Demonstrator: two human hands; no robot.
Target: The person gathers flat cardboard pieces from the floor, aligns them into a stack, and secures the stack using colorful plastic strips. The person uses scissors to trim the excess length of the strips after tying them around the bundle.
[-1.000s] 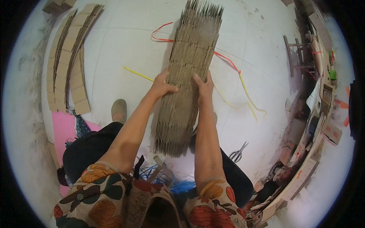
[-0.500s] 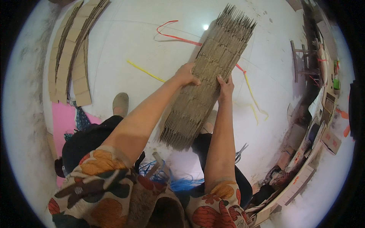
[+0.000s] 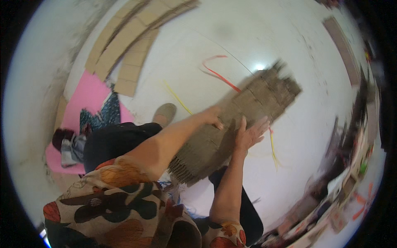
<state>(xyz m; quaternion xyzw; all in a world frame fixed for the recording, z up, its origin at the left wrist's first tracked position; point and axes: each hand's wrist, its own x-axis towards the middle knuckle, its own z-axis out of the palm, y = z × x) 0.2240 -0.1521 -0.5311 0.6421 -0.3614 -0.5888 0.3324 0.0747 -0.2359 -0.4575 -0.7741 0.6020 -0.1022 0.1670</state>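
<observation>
Cardboard bundle [image 3: 235, 128], brown, corrugated sheets stacked on edge, ragged ends, motion-blurred at far end. Held tilted between both hands above white floor [image 3: 264, 37]. Left hand [image 3: 213, 118] clamps bundle's left edge, fingers curled over it. Right hand [image 3: 250, 133] presses flat on bundle's right face, fingers spread. Near end of bundle sits by person's lap, far end points up-right away from hands. Red strap [image 3: 217, 74] and yellow strap [image 3: 178, 98] lie thin and curved on floor beyond left hand. Flat cardboard strips [image 3: 128, 45] far left of hands, pink sheet [image 3: 87, 97] below them. Grey shoe [image 3: 164, 113] just left of left forearm.
</observation>
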